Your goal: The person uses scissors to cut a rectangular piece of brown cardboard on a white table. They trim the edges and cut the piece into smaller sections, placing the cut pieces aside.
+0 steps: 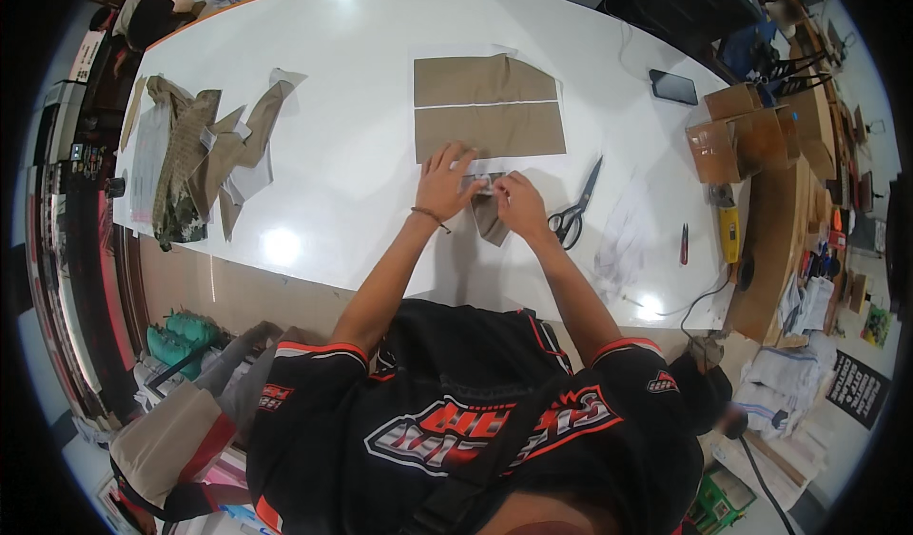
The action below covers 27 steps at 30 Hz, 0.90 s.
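Observation:
Both hands work over a small khaki fabric piece (489, 222) with a patterned, camouflage-like upper part, near the middle of the white table (342, 143). My left hand (446, 182) lies spread, its thumb on the piece's upper edge and its fingertips at the lower edge of a larger khaki fabric panel (492, 130). My right hand (518, 201) pinches the piece's upper right edge between thumb and fingers. A second khaki panel (463, 82) lies just beyond, parted from the first by a thin white strip. Black-handled scissors (581, 205) rest right of my right hand, blades pointing away.
Crumpled khaki and camouflage fabric pieces (207, 157) lie at the left. At the right are a smartphone (672, 87), a small red cutting tool (684, 244), a yellow-handled tool (728, 233) with a cord, and cardboard boxes (742, 135). Another person (150, 21) is at the far left.

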Tool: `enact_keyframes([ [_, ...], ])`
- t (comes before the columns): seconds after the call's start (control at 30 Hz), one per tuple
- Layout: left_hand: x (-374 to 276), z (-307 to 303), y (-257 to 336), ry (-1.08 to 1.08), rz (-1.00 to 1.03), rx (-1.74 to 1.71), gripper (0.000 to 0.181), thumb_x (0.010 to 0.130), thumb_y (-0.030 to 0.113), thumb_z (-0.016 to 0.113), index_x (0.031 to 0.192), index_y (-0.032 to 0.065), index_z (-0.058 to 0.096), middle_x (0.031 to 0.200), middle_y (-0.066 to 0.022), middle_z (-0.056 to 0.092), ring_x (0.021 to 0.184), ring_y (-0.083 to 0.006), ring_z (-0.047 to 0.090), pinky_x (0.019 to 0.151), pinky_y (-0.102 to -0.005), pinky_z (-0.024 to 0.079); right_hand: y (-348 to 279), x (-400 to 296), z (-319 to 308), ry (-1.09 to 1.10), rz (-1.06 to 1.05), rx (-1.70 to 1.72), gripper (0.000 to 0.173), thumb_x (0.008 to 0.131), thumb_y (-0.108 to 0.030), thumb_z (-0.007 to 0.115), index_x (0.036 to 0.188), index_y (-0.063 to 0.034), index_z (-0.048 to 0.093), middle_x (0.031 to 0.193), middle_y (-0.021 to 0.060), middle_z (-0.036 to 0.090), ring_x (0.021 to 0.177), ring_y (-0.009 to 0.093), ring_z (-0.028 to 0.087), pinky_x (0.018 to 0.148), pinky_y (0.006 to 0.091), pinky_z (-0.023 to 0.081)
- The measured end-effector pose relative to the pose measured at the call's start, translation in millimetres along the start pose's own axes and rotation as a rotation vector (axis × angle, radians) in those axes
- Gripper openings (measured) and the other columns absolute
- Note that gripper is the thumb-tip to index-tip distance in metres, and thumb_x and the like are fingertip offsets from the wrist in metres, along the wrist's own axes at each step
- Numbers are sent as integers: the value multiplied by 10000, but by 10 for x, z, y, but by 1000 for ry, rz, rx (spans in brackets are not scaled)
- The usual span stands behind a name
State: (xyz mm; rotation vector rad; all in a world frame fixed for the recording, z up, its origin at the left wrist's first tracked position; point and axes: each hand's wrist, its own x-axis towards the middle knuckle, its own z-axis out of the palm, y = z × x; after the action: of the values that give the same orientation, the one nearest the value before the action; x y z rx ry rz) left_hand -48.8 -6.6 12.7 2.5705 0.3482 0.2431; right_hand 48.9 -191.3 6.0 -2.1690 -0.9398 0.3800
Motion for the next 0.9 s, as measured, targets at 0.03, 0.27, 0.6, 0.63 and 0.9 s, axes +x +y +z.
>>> enact_keyframes([
  [0.03, -15, 36, -136, 18, -2, 42, 624, 966, 452, 674, 1488, 134, 549, 1576, -160, 462, 1473, -367, 396, 1183, -522, 331, -20, -49, 7, -41, -50, 31, 95, 914, -132, 656, 945, -53, 699, 1050, 128, 652, 1044, 364, 631, 876, 451, 540],
  [0.27, -41, -27, -507, 60, -81, 51, 738, 1006, 513, 612, 1603, 129, 406, 1690, -202, 276, 1566, -426, 215, 1242, -607, 203, -581, -385, -6, -609, -216, 503, 249, 894, -215, 750, 1068, -41, 714, 1141, 169, 678, 1020, 337, 663, 906, 427, 540],
  [0.6, -453, -472, -800, -258, -239, 273, 897, 899, 556, 706, 1640, 205, 344, 1730, -193, 175, 1595, -441, 118, 1247, -670, 140, 510, -829, -822, 16, 366, -235, 461, 890, -200, 734, 1327, -115, 616, 1045, 169, 622, 941, 371, 666, 816, 489, 546],
  [0.63, -511, -541, -863, -267, -257, 263, 914, 864, 539, 750, 1629, 215, 368, 1723, -204, 195, 1590, -453, 131, 1242, -676, 147, 526, -904, -890, -24, 417, -253, 483, 888, -193, 728, 1349, -118, 603, 1032, 174, 606, 934, 383, 658, 816, 500, 541],
  [0.9, -176, -241, -1062, 215, -354, -4, 883, 809, 575, 792, 1525, 136, 518, 1641, -270, 329, 1508, -537, 257, 1208, -673, 223, 536, -957, -811, -41, 351, -278, 533, 875, -162, 704, 1390, -112, 574, 1042, 215, 633, 944, 418, 660, 831, 524, 533],
])
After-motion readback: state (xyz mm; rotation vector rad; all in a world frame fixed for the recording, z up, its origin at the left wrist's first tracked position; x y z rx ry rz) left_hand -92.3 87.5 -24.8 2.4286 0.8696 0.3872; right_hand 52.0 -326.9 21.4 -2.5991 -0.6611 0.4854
